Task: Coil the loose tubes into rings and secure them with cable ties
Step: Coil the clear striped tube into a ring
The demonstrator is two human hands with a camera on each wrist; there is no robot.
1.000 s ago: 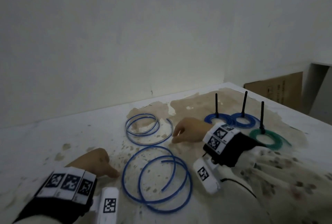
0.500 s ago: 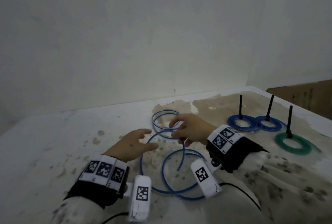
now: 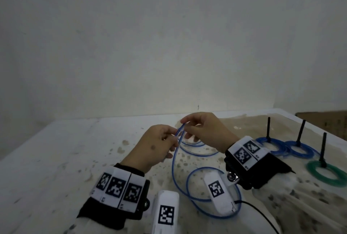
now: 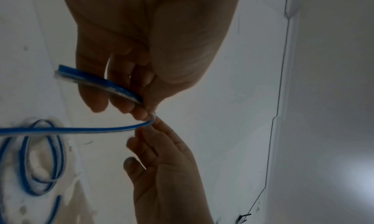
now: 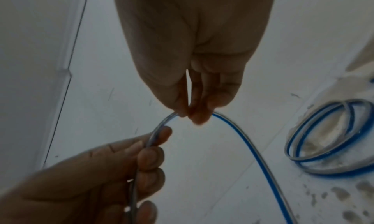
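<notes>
A loose blue tube (image 3: 174,168) rises from the stained white table (image 3: 56,168), where its lower loops (image 3: 189,179) still lie. My left hand (image 3: 173,136) grips the tube near its end, fingers curled round it (image 4: 101,83). Just right of it, my right hand (image 3: 185,126) pinches the same tube between thumb and fingertips (image 5: 190,115), bending it into a tight arc between the two hands. A second loose blue tube (image 3: 199,150) lies coiled on the table behind the hands, also visible in the right wrist view (image 5: 323,141).
At the right lie two blue rings (image 3: 270,144) (image 3: 302,150) and a green ring (image 3: 326,174), each with a black cable tie (image 3: 268,128) standing upright. A wall runs close behind the table. A cardboard box (image 3: 326,121) sits at the far right.
Both hands left the table, met over the near blue tube, and lifted its end. The left hand went from reaching open to gripping the tube; the right hand now pinches it.
</notes>
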